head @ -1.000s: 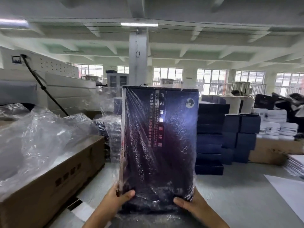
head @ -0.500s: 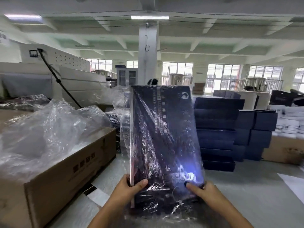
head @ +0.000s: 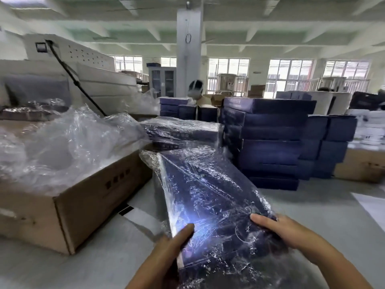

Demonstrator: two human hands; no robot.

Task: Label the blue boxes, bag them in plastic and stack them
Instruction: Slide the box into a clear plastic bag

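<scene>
Warehouse floor with grey concrete is stretching back to a row of windows, and progress is looking roughly partway to me: a small pile of bagged boxes [head: 183,130] is sitting at centre frame, while the big stack of bare blue boxes [head: 268,140] at centre right is waiting for plastic. The left hand [head: 177,243] and right hand [head: 279,230] are both gripping the near end of one wrapped blue box [head: 206,197] at lower centre, tilted away toward that pile, so I'm guessing it's going on top. It's dark navy, flat, crinkly film catching glare; can't spot a label. Loose plastic [head: 62,142] is spilling from the cardboard carton [head: 83,205] at left.
</scene>
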